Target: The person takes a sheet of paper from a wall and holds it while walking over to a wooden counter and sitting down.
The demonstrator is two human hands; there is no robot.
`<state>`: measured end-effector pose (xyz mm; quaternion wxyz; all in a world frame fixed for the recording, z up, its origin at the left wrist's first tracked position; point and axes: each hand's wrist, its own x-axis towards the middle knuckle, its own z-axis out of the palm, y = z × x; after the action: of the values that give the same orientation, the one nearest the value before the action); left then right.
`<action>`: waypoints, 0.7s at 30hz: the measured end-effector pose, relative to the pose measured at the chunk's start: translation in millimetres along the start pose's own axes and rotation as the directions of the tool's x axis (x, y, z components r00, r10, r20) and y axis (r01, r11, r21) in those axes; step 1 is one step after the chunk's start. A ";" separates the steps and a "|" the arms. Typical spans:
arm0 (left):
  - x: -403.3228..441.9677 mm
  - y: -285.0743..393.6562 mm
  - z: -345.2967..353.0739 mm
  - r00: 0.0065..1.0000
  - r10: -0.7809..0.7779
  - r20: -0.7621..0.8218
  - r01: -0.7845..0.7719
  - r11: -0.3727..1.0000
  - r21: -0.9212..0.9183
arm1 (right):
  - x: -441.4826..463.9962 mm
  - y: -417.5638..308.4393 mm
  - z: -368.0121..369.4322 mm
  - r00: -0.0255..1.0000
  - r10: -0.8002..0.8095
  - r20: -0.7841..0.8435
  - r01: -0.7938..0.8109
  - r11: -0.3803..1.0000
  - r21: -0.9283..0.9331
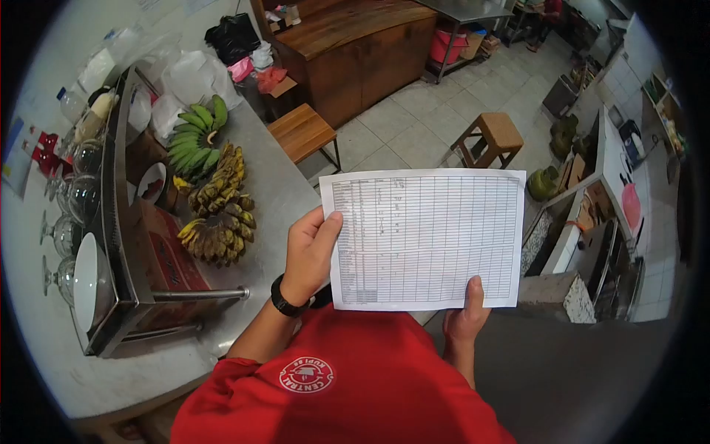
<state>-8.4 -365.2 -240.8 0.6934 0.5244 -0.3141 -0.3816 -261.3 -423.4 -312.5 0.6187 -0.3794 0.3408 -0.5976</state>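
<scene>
A white sheet of paper (pixel 425 244) printed with a table of rows and columns is held up in front of my red shirt. Handwritten marks show in some of its left columns. My left hand (pixel 310 248), with a black watch on the wrist, grips the sheet's left edge, thumb on the front. My right hand (pixel 467 314) pinches the bottom edge right of the middle, its thumb on the front too. The fingers behind the paper are hidden. Left of my left hand, bunches of green bananas (pixel 196 140) and brown-yellow bananas (pixel 222 237) lie on a metal counter (pixel 277 214).
A metal shelf (pixel 122 222) with glass bowls and a white bowl (pixel 90 281) stands at the left. Ahead are a wooden bench (pixel 303 132), a brown stool (pixel 488 137) and a wooden cabinet (pixel 362 63). Green gas cylinders (pixel 543 183) stand at the right.
</scene>
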 end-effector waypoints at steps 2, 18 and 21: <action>8.0 0.9 -11.6 1.000 -0.014 0.000 0.014 0.998 -0.060 | 1.1 -2.9 13.2 1.000 0.002 0.013 -0.002 0.999 -0.043; 26.3 30.3 -89.0 0.999 -0.032 -0.012 0.029 0.971 -0.237 | -30.7 1.8 95.4 0.998 0.012 0.055 0.003 0.966 -0.259; 21.7 22.1 -101.7 0.999 -0.041 -0.035 0.032 0.973 -0.227 | -38.4 2.7 103.7 0.997 0.013 0.072 0.009 0.953 -0.302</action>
<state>92.1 -330.8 -244.4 0.7475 0.4552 -0.2450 -0.4172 -171.3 -378.6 -266.4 0.5661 -0.4907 0.4056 -0.5236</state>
